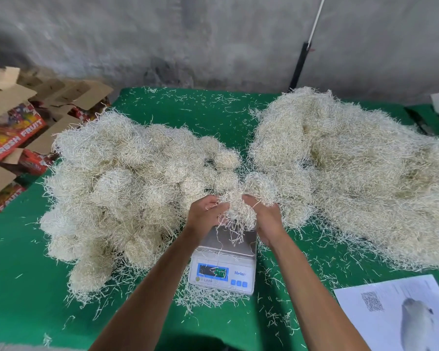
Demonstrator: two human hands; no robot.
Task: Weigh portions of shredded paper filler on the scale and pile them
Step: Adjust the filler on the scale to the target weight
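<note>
So the table [23, 287] is covered in a bright green felt-looking cloth, and there's loose pale shred scattered all over it. The shredded paper filler is thin, wiry, cream-coloured strands, kind of like dry straw. On the left side there's a heap of rounded clumps [127, 188], lumpy and ball-shaped, stacked against each other. On the right there's a much bigger loose mound [352, 178], fluffier and flatter, with no separate clumps in it.

Dead centre near the front sits a small white digital scale [223, 264] with a shiny metal platter and a blue-framed display; the digits are too blurry to read. Stray strands lie on and around its base.

Both hands are up just above the platter, holding one wad of filler [238, 211] between them. The left hand [204, 211] has its fingers curled into the wad's left side, and the right hand [266, 216] grips the right side, fingers buried in the strands so I can't tell exactly how tight. Strands dangle from the wad down toward the platter; can't tell if they touch it.

Bottom right there's a white printed sheet [395, 312] with a QR code. Off the left edge are open cardboard boxes [13, 122] printed with "FRESH FRUIT" in red. Rough grey wall [162, 34] behind.
</note>
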